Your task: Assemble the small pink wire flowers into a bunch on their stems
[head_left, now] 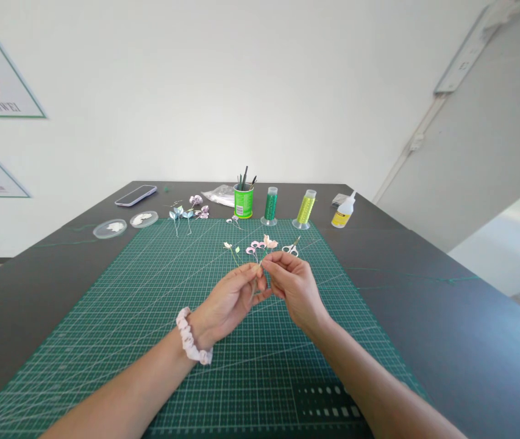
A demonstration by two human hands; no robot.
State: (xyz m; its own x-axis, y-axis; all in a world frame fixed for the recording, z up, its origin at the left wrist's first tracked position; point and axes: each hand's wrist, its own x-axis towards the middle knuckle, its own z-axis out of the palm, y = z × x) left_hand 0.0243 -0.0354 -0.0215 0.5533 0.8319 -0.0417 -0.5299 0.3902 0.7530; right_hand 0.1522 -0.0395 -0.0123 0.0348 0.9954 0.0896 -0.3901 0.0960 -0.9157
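Note:
My left hand [235, 292], with a pale pink scrunchie [191, 338] on the wrist, pinches a thin pale stem [254, 286] between thumb and fingertips. Close against it, the thumb and forefinger of my right hand [295, 286] are pressed together at the stem's upper part; whether they grip the stem or a fine thread I cannot tell. Just beyond the fingertips are pink looped petals [255, 247] and a peach flower [269, 242]; whether they join the held stem is unclear. A small white bud on a green stem [228, 246] lies to the left, white-handled scissors [291, 250] to the right.
A green cutting mat [159, 305] covers the dark table [424, 292]. Along the back stand a green pot of tools [243, 201], green thread [270, 207], yellow-green thread [305, 209] and a glue bottle [342, 212]. Blue flowers [181, 213], shallow dishes [110, 228] and a phone [136, 196] lie left.

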